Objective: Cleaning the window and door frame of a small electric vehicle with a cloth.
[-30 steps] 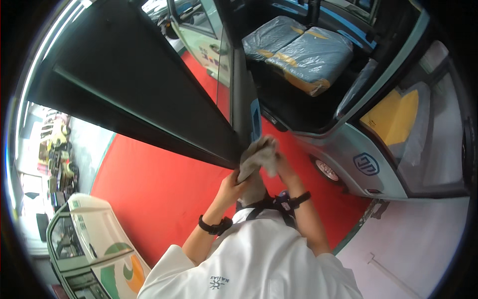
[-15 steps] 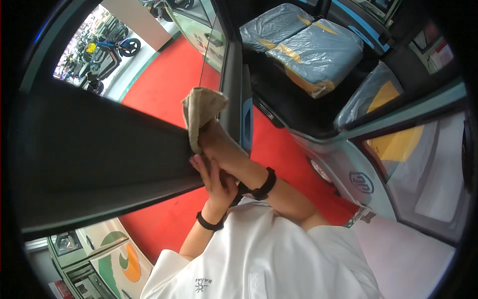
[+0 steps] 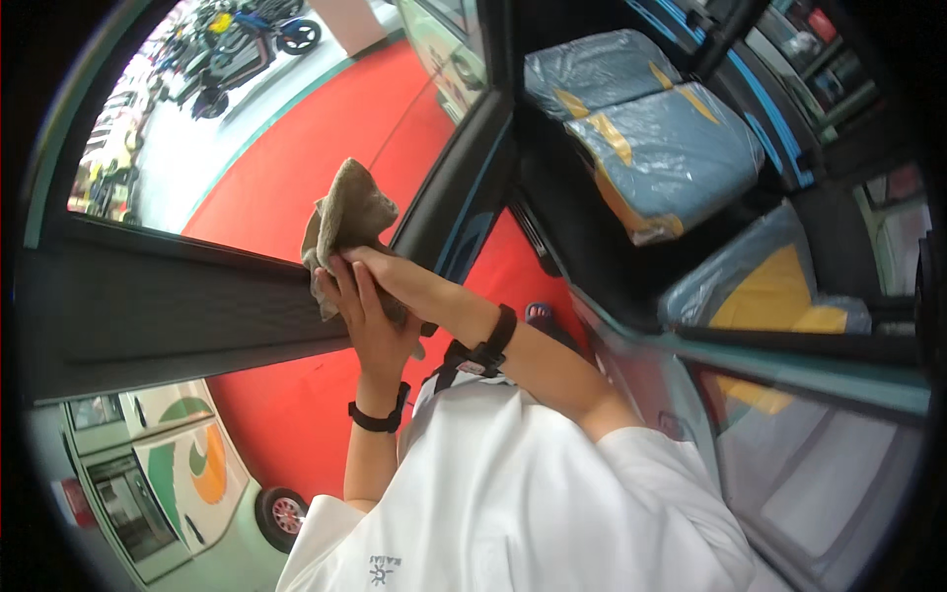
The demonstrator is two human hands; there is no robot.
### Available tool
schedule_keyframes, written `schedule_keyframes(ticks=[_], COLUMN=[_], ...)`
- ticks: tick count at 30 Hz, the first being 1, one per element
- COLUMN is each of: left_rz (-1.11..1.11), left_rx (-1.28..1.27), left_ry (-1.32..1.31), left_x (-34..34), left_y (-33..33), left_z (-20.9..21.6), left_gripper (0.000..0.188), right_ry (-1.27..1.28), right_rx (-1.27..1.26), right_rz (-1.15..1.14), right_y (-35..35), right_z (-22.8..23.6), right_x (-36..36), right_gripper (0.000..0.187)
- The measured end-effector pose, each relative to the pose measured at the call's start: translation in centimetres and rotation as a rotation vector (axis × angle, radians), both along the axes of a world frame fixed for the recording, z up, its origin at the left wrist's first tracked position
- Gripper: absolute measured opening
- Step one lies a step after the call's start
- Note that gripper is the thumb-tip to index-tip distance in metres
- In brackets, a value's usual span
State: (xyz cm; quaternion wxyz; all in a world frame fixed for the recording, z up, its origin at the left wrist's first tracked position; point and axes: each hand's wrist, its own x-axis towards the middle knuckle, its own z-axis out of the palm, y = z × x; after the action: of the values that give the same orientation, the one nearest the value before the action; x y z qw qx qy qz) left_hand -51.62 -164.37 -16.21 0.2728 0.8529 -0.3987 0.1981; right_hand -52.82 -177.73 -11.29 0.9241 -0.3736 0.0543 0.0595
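Observation:
A beige-brown cloth [image 3: 347, 202] is bunched up in front of me, beside the dark frame of an open vehicle door [image 3: 168, 306]. My right hand [image 3: 373, 264] reaches across from the right and is closed on the cloth, its fingers partly hidden by the folds. From below, my left hand [image 3: 375, 331] holds the lower part of the same cloth, its long fingers laid along the near side. Some cloth shows between the left fingers and thumb. Both hands are close together, with the right forearm crossing just above the left wrist.
At the right is the vehicle's cabin with plastic-wrapped blue and yellow seats [image 3: 671, 148]. Red carpet [image 3: 286, 148] covers the floor. Parked two-wheelers [image 3: 237, 49] stand at the far left. Another pale vehicle [image 3: 158, 474] with a green and orange graphic is at the lower left.
Both hands and the cloth have moved left, off the door's edge. My left hand has come up from beside the right wrist onto the cloth. The view has shifted too.

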Motion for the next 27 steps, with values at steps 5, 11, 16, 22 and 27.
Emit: schedule_keyframes(ticks=[5,11,16,22,27], left_rz=[0.101,0.272,0.323,0.247,0.122], left_rx=[-0.013,0.090,0.166,0.121,0.140], left_ry=[-0.118,-0.210,-0.176,-0.140,-0.150], left_x=[2.7,5.5,6.4,7.0,9.1], left_y=[-1.3,-2.4,-2.8,-3.6,-4.9], left_z=[-1.1,-2.5,-4.3,-4.2,-5.6], left_gripper=[0.093,0.093,0.093,0.078,0.080], right_ry=[-0.051,-0.085,0.086,0.078,0.026], right_rx=[0.034,0.108,-0.070,-0.247,-0.076], right_rz=[0.049,0.191,0.249,0.256,0.075], right_y=[-1.4,-5.3,-6.4,-5.5,-5.6], right_z=[-2.1,-4.6,-7.1,-5.1,-7.8], right_x=[2.5,4.8,7.9,7.6,7.4], right_gripper=[0.059,0.066,0.064,0.058,0.060])
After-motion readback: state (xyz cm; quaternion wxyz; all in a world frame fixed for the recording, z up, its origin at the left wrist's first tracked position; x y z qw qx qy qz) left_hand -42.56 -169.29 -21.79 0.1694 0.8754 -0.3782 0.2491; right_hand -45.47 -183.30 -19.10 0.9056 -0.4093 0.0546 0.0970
